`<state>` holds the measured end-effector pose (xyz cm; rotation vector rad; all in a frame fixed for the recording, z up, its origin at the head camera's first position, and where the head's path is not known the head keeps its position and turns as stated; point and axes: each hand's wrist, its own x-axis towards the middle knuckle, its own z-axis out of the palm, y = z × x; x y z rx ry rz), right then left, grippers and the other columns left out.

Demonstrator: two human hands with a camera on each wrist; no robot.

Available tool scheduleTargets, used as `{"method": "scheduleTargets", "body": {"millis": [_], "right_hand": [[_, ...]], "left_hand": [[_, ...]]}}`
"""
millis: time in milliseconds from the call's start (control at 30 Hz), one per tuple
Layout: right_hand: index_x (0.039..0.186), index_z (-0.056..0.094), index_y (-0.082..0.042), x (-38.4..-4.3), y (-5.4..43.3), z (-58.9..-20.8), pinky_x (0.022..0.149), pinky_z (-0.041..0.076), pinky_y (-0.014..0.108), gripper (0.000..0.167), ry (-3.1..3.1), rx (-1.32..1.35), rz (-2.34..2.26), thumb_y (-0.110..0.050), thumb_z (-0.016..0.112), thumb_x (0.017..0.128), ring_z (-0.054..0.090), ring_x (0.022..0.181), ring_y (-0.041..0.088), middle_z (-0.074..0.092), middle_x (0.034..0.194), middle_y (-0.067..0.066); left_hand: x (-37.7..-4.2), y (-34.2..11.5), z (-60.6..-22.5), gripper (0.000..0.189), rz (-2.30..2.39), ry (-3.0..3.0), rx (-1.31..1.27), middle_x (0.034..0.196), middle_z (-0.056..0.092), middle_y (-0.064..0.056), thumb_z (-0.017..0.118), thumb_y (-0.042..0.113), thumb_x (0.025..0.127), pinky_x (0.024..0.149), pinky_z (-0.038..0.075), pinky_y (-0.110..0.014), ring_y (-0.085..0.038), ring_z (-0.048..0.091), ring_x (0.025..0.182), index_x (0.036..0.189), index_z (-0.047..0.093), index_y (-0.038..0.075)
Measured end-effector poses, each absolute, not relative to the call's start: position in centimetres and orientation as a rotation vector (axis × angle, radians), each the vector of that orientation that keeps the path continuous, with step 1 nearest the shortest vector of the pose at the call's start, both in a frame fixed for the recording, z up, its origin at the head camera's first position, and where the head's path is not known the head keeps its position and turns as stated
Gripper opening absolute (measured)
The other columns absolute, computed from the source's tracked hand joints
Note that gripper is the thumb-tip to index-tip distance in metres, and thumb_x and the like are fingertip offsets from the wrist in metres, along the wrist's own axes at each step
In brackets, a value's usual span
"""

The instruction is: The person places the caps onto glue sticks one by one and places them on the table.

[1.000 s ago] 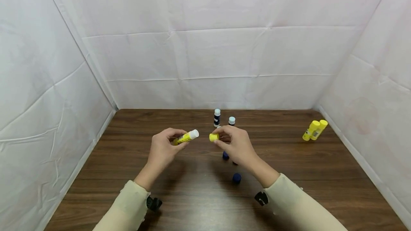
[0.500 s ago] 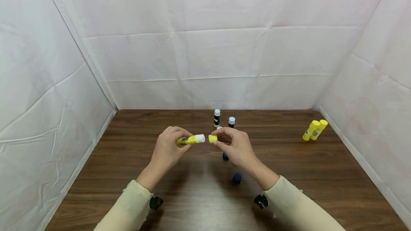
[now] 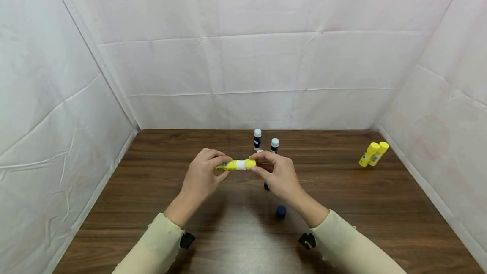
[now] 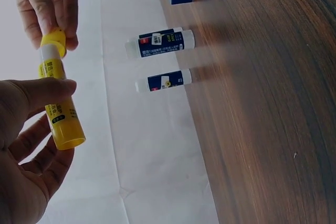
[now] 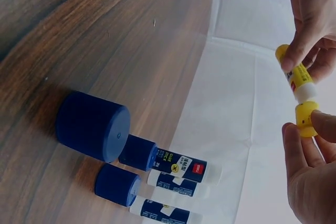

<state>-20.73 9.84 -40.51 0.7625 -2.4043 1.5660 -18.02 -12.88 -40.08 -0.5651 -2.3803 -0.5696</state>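
My left hand (image 3: 203, 175) grips a yellow glue stick (image 4: 65, 127) by its body, held level above the table. Between thumb and fingers, my right hand (image 3: 279, 174) pinches the yellow cap (image 5: 305, 119). The cap meets the white end (image 3: 241, 165) of the stick, and a band of white still shows between cap and yellow body. In the right wrist view the cap's rim looks to be at the tip of the white part; how far it sits over it I cannot tell.
Several dark blue glue sticks (image 3: 257, 139) with white tops stand uncapped behind my right hand. Blue caps (image 3: 280, 211) lie nearer me on the wooden table (image 3: 160, 231). Two yellow glue sticks (image 3: 369, 154) stand at the right. White sheets (image 3: 243, 62) wall the back and sides.
My left hand has moved right and turned the glue stick from tilted to level. Its white end, apart from the cap before, now meets it. My right hand has barely moved.
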Motion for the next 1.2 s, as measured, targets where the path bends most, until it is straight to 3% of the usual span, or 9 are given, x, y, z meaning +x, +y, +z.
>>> {"method": "scheduleTargets", "body": {"millis": [667,1200], "right_hand": [[0.112,0.075,-0.01,-20.38,9.61,-40.9,0.078,0.061,0.027,0.026,-2.354,0.763,1.601,-0.001,0.077,0.088,0.074,0.096,0.019,0.075,0.107,0.004],[0.11,0.075,-0.01,-20.32,9.72,-41.0,0.08,0.06,0.025,0.023,-2.361,0.726,1.594,-0.004,0.078,0.089,0.072,0.1,0.015,0.074,0.107,0.001]], "left_hand": [[-17.78,-12.69,-39.84,0.035,-0.442,-2.328,-0.645,0.099,0.072,-0.003,0.094,0.004,0.069,0.077,0.058,-0.028,-0.019,0.062,0.091,0.1,0.08,0.011],[-17.86,-12.31,-39.78,0.036,-0.41,-2.294,-0.689,0.097,0.071,-0.004,0.095,0.003,0.067,0.078,0.057,-0.029,-0.021,0.062,0.089,0.099,0.08,0.01]]}}
